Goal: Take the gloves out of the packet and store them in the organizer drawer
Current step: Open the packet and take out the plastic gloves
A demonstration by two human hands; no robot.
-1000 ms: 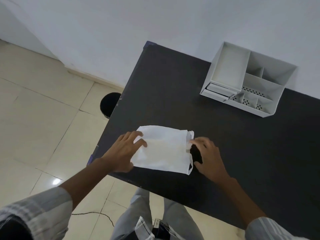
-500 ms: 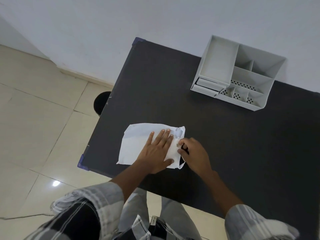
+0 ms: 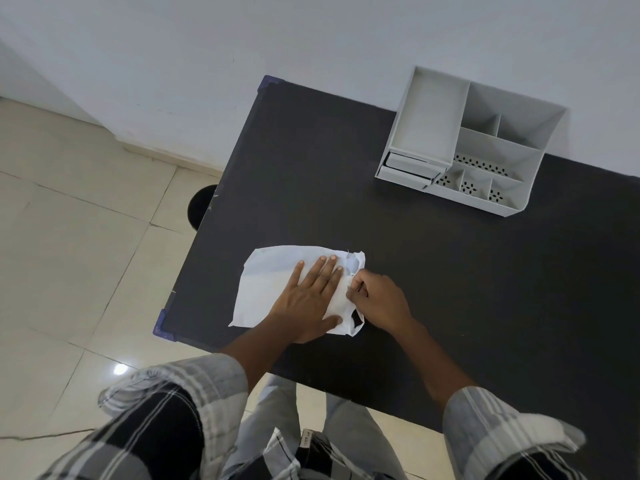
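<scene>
The left hand (image 3: 310, 299) lies flat on the white packet (image 3: 273, 282); the right hand (image 3: 379, 301) pinches its open end just beside, long axis running leftward.

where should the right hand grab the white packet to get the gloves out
At the open, crumpled end of the white packet, coming from the right. That mouth faces the right hand, and something dark shows inside at its lower corner. The left hand lies flat on the packet's body, pinning it to the table, so pulling rightward should work.
</scene>
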